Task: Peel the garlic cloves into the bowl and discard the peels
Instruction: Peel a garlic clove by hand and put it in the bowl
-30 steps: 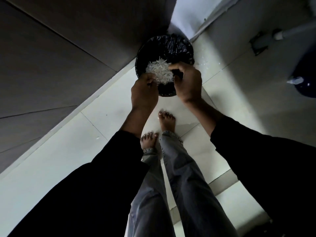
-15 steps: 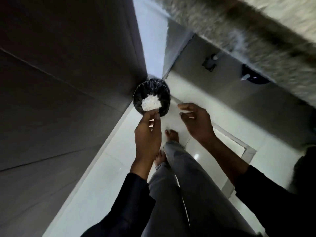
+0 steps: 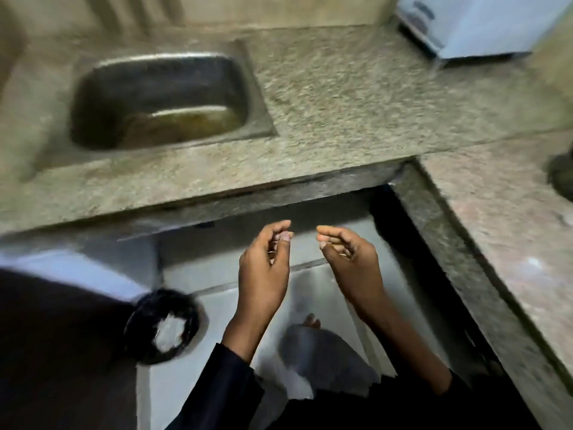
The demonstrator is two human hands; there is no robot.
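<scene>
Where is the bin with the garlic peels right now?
In the head view the black-lined bin sits on the floor at lower left, below the counter edge under the sink, left of the left hand.

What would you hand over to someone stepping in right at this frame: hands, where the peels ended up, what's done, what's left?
Left hand: raised in front of the counter, fingers loosely curled, holding nothing visible.
Right hand: likewise, apparently empty.
Round bin lined with a black plastic bag: on the floor, lower left, with a pale heap of garlic peels inside.
Done: peels appear discarded.
Left: bowl and cloves are out of view, so peeling progress cannot be told. The steel sink set in the speckled stone counter is ahead.
</scene>
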